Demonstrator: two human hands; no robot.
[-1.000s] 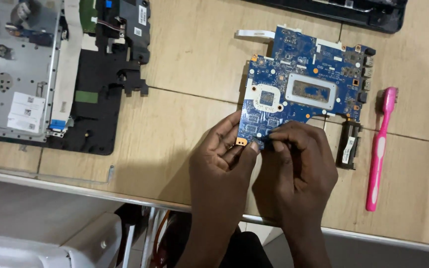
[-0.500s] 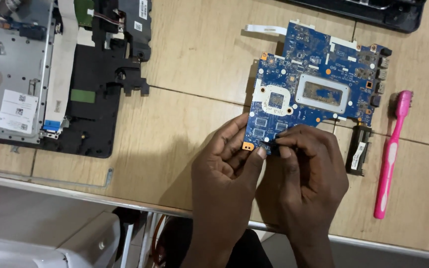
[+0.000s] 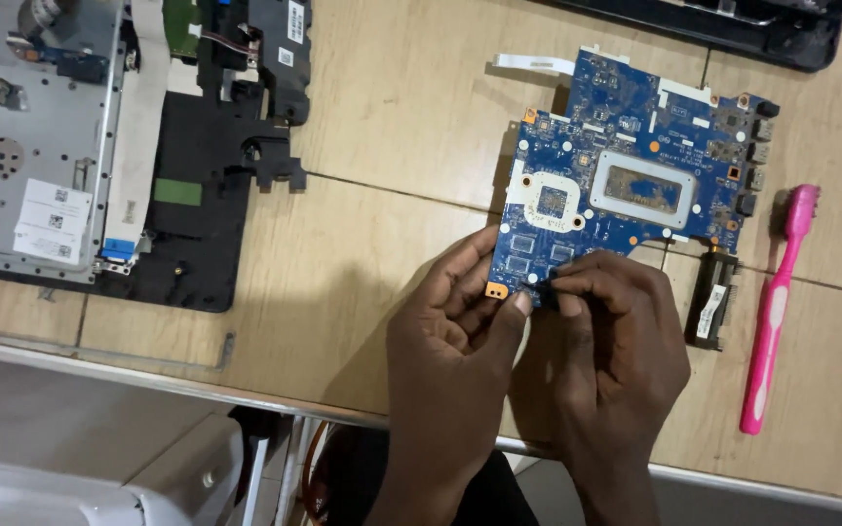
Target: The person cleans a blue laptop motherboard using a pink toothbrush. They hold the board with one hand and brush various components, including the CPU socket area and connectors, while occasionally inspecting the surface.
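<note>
View from above the desk (image 3: 392,146), a pale wooden surface with dark seams. A blue laptop circuit board (image 3: 626,185) lies flat on it, component side up, its silver-framed processor socket and a smaller square chip exposed; no heat sink or fan covers them. The left hand (image 3: 450,341) rests at the board's lower left corner, thumb and forefinger closed narrowly on the edge beside an orange mounting tab. The right hand (image 3: 616,341) is pinched tight at the same lower edge, fingertips pressed together on a small dark part; what that part is cannot be told at this size. The two hands nearly touch.

To the left, well apart from the board, lies the opened laptop chassis (image 3: 60,146), its grey metal plate and black plastic frame bare, with a ribbon cable and loose connectors showing. A pink toothbrush (image 3: 777,302) lies to the right of the board, and a small black oblong component (image 3: 711,297) sits between it and the right hand.

Judged from this layout, disassembly is well advanced: the board is already out of the chassis. Work on the board's lower edge appears unfinished.
</note>
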